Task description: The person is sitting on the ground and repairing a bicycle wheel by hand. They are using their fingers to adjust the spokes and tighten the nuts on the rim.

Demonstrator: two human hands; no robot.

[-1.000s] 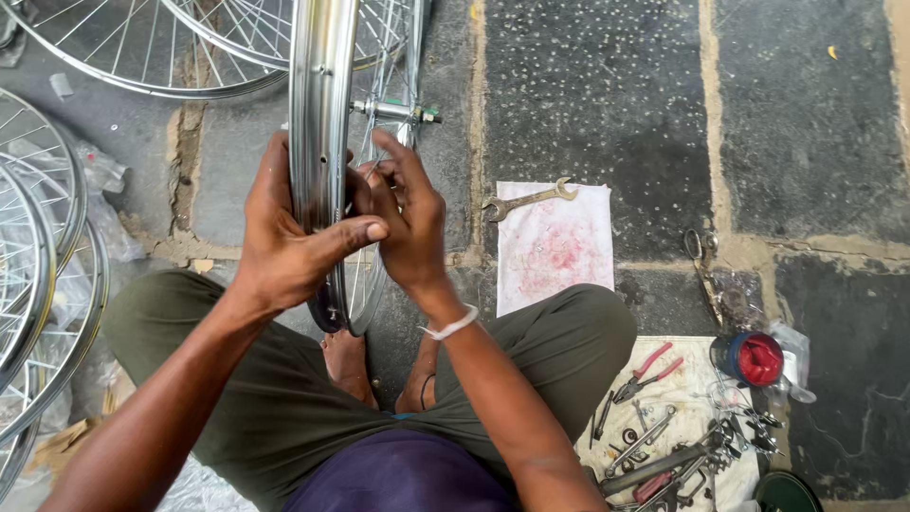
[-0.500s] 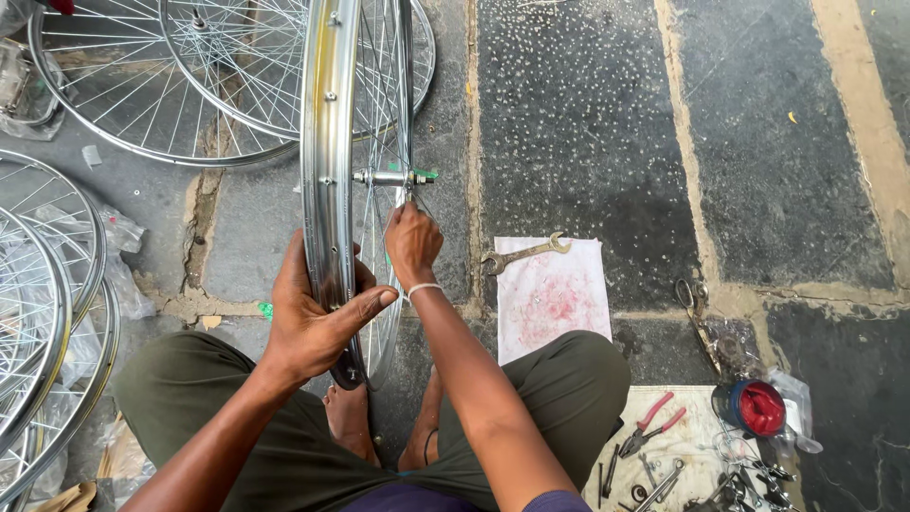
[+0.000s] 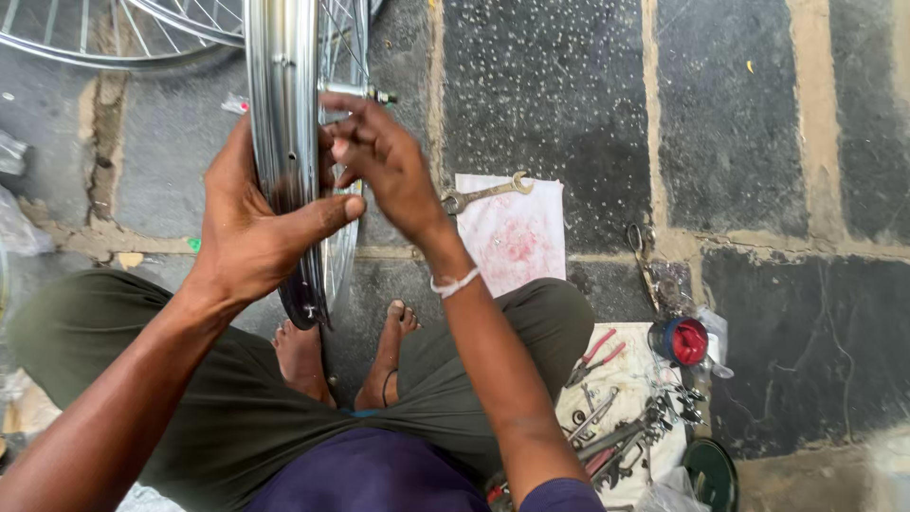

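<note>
A shiny steel bicycle wheel rim [image 3: 282, 114] stands upright on the ground between my feet. My left hand [image 3: 251, 228] wraps around the rim from the left, thumb laid across its right side. My right hand [image 3: 379, 161] is at the spokes [image 3: 343, 47] just right of the rim, fingers pinched together near the axle end [image 3: 374, 94]. Whether the fingers hold a small part is hidden.
An open-ended spanner [image 3: 485, 192] lies on a white cloth [image 3: 512, 232] on the stone floor. Pliers with red handles [image 3: 595, 356], several small tools and a red-capped tin [image 3: 684, 341] lie at lower right. Another wheel [image 3: 114, 38] lies at upper left.
The view has closed in on the wheel. My right hand rose from the lower spokes to just below the axle. My left hand keeps its grip on the rim.
</note>
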